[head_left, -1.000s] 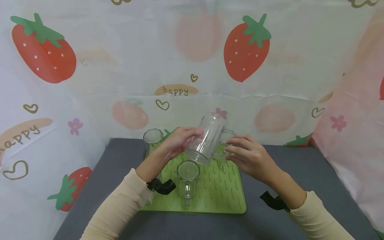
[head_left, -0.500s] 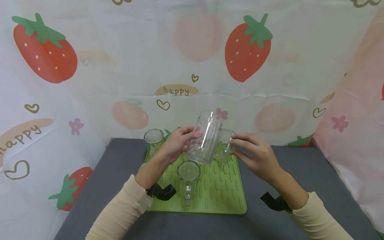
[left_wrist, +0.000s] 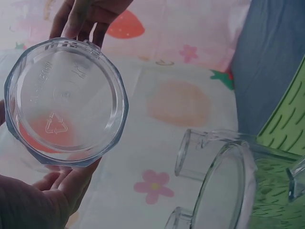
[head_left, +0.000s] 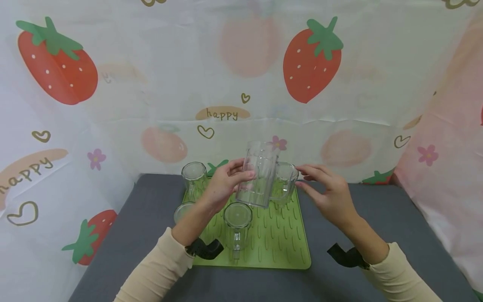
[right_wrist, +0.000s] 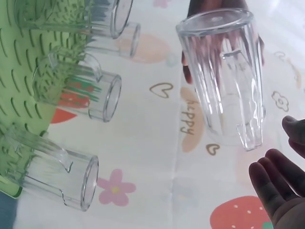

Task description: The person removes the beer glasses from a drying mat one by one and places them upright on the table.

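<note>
My left hand (head_left: 226,180) grips a clear glass mug (head_left: 258,176) by its side, thumb in front, above the green mat. The mug tilts, its flat base (left_wrist: 64,105) turned toward the left wrist camera. My right hand (head_left: 330,191) is just right of it, fingers loosely bent and spread, holding nothing. In the right wrist view, a gap shows between those fingertips (right_wrist: 259,174) and the mug's handle (right_wrist: 248,114). Bottom up on the mat stand several like mugs: one back left (head_left: 194,178), one back right (head_left: 286,178), one front middle (head_left: 237,222).
A front-left mug (head_left: 183,212) is partly hidden by my left forearm. The ribbed green mat (head_left: 279,247) lies on a dark grey tabletop (head_left: 358,235). A strawberry-printed cloth (head_left: 158,84) hangs behind and at both sides.
The held mug has turned, and its handle has swung out of sight in the head view. My right hand has drawn slightly right, away from the handle. Mugs on the mat stay put.
</note>
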Tool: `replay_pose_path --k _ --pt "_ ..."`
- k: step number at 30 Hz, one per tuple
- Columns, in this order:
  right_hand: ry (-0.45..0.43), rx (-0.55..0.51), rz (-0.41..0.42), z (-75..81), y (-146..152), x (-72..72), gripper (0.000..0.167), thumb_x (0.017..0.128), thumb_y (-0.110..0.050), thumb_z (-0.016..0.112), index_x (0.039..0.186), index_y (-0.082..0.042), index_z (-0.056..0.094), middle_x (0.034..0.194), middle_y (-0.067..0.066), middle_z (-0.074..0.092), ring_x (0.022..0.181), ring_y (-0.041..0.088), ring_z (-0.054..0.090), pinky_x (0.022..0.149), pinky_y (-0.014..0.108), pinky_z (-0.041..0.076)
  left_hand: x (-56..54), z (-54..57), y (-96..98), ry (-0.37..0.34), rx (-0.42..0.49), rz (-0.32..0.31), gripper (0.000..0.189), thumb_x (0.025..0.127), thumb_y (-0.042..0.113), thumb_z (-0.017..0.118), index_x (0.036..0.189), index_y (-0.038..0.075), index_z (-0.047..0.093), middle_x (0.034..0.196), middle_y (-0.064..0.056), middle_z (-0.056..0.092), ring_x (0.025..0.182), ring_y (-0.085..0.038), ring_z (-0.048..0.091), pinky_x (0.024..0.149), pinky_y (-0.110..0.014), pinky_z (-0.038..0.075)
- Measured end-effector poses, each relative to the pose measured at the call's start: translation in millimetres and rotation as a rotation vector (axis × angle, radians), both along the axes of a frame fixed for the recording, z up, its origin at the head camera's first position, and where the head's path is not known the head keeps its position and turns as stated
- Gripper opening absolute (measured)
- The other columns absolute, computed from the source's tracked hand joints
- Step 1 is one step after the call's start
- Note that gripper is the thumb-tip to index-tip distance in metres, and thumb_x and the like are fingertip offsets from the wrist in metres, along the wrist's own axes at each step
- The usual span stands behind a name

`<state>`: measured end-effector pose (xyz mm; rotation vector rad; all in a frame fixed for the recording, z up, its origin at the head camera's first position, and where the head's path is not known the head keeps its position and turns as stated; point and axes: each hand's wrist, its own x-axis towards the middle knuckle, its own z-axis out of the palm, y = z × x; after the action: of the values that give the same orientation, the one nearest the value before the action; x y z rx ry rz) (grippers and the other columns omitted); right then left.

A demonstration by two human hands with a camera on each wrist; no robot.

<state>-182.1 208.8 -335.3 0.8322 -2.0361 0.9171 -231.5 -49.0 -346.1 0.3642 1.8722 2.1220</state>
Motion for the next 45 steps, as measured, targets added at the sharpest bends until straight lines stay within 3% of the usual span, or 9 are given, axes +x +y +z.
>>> replay_pose_path --k 6,10,16,21,24,26,30,37,45 --pt "-0.097 -0.093 0.044 -1.8 -1 -1.1 0.041 0.071 0.016 0.076 0.11 0.004 0.071 0.102 0.018 0.07 0.096 -0.002 0.064 0.083 0.012 0.053 2.0 -7.2 -2.0 0.017 0.033 0.007 0.064 0.092 0.014 0.062 0.149 0.007 0.035 0.144 -0.019 0.045 0.123 -0.025 0.054 0.094 -0.03 0.052" --pt "-0.177 -0.132 0.035 -4.1 0 -1.2 0.038 0.074 0.016 0.074 0.11 0.004 0.07 0.102 0.016 0.07 0.095 -0.001 0.064 0.081 0.013 0.054 5.6 -9.9 -0.7 0.045 0.036 0.037 0.067 0.09 0.013 0.065 0.15 0.007 0.035 0.144 -0.017 0.045 0.133 -0.029 0.048 0.095 -0.029 0.052" --pt "-0.32 -0.194 0.056 -7.3 0 0.4 0.037 0.078 0.014 0.071 0.114 0.004 0.068 0.103 0.015 0.069 0.094 0.002 0.066 0.08 0.014 0.055 14.0 -11.4 1.8 0.103 0.018 0.079 0.069 0.086 0.01 0.068 0.148 0.01 0.038 0.14 -0.015 0.049 0.129 -0.03 0.052 0.09 -0.027 0.053" --pt "-0.425 -0.267 0.138 -8.6 -1 2.0 0.039 0.082 0.014 0.068 0.12 0.008 0.064 0.105 -0.006 0.067 0.096 0.002 0.065 0.081 0.015 0.055 21.9 -13.4 3.8 0.167 0.004 0.092 0.071 0.085 0.009 0.07 0.148 0.011 0.037 0.142 -0.014 0.048 0.131 -0.029 0.051 0.089 -0.026 0.055" --pt "-0.476 -0.298 0.161 -9.3 -2 2.8 0.039 0.083 0.012 0.067 0.122 0.011 0.061 0.105 -0.018 0.066 0.097 0.001 0.065 0.081 0.016 0.055 25.3 -16.5 4.7 0.185 0.049 0.085 0.073 0.085 0.007 0.07 0.149 0.01 0.035 0.145 -0.013 0.045 0.133 -0.029 0.048 0.088 -0.022 0.055" --pt "-0.508 -0.318 0.168 -10.3 -2 3.5 0.04 0.084 0.01 0.067 0.123 0.011 0.06 0.105 -0.018 0.067 0.097 0.0 0.064 0.082 0.015 0.055 26.3 -19.3 5.1 0.197 0.089 0.075 0.075 0.085 0.006 0.07 0.15 0.01 0.034 0.147 -0.014 0.043 0.135 -0.031 0.046 0.089 -0.021 0.054" --pt "-0.558 -0.353 0.193 -12.2 -3 4.4 0.041 0.086 0.008 0.066 0.125 0.014 0.057 0.105 -0.014 0.068 0.098 0.0 0.064 0.082 0.016 0.055 26.4 -24.9 5.5 0.23 0.161 0.066 0.078 0.084 0.011 0.074 0.15 0.007 0.032 0.146 -0.018 0.042 0.136 -0.034 0.044 0.094 -0.023 0.053" --pt "-0.603 -0.411 0.25 -19.1 -5 4.6 0.04 0.087 0.007 0.066 0.126 0.012 0.057 0.104 -0.011 0.069 0.098 0.002 0.064 0.082 0.016 0.055 29.3 -27.5 5.0 0.266 0.208 0.075 0.086 0.08 0.018 0.079 0.151 0.005 0.031 0.147 -0.019 0.04 0.133 -0.033 0.046 0.106 -0.038 0.047" --pt "-0.613 -0.513 0.347 -28.4 -12 5.5 0.039 0.088 0.008 0.065 0.126 0.008 0.059 0.105 -0.007 0.071 0.099 0.005 0.066 0.081 0.019 0.056 33.4 -28.0 6.4 0.277 0.189 0.093 0.086 0.08 0.003 0.074 0.152 0.004 0.028 0.15 -0.018 0.038 0.136 -0.034 0.044 0.104 -0.029 0.048"
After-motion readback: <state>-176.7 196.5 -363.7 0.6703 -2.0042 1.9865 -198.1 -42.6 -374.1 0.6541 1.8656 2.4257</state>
